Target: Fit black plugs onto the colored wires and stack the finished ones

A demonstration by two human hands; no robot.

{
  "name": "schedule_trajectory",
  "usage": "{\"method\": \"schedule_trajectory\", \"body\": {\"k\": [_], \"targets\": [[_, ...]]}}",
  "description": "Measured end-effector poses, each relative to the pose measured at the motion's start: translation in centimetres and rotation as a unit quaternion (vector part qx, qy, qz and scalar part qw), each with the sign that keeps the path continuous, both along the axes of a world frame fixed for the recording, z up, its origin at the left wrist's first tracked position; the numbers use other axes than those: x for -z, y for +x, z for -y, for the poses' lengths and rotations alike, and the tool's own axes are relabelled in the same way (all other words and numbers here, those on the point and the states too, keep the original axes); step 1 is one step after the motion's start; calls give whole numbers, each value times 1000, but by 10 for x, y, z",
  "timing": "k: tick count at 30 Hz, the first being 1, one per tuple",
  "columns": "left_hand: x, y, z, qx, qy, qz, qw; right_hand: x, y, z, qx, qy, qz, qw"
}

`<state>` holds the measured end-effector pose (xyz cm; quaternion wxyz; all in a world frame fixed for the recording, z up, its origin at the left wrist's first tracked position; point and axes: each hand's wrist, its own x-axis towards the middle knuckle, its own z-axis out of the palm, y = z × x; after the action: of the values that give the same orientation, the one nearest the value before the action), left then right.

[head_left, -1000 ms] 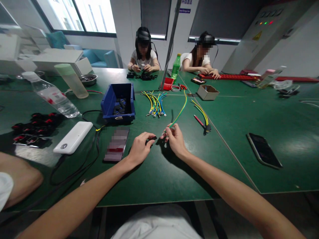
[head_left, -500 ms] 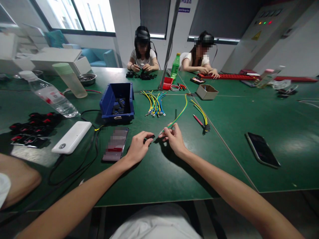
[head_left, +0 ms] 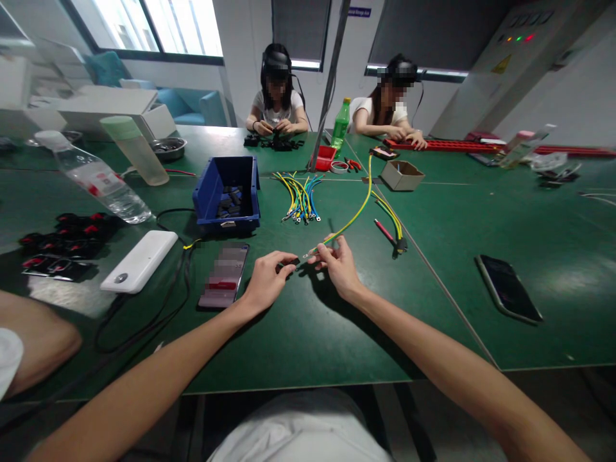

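Note:
My left hand point(head_left: 270, 277) pinches a small black block point(head_left: 294, 262), mostly covered by the fingers. Just right of it, my right hand point(head_left: 337, 264) grips a yellow-green wire point(head_left: 353, 221) near its lower end. A metal ring terminal point(head_left: 306, 256) on that end points at the block, with a slight gap between them. The wire's other end arcs up and away over the table. Beyond my hands lies a bunch of yellow-green and blue wires point(head_left: 301, 200) with ring terminals. To the right, several yellow-green wires point(head_left: 392, 215) meet in a black block point(head_left: 400, 245), beside a red pen-like stick point(head_left: 384, 231).
A blue bin point(head_left: 199, 204) with black blocks stands left of the wires. A phone point(head_left: 224, 277), a white power bank point(head_left: 140, 262) and black cables lie left; another phone point(head_left: 507, 289) lies right. A cardboard box point(head_left: 403, 177) stands farther back. Two people sit opposite.
The wire in my right hand has swung its far end up and to the right. The black block is now more covered by my left fingers. Both hands stay nearly in place.

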<state>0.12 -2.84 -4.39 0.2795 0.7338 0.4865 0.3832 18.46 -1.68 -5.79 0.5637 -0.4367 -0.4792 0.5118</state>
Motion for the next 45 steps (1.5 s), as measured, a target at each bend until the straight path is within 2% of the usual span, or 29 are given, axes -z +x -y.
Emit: {"method": "schedule_trajectory", "body": {"k": [10,24,45], "targets": [[0,0,-1,-26,-34,14,999,-3,-2,2,3,2,2,1000],[3,1,-3,-19,-49,30,998,0,-2,1,2,6,10,1000],[3,3,-3,-26,-48,23,998,1,-2,1,-3,6,-1,1000]]}}
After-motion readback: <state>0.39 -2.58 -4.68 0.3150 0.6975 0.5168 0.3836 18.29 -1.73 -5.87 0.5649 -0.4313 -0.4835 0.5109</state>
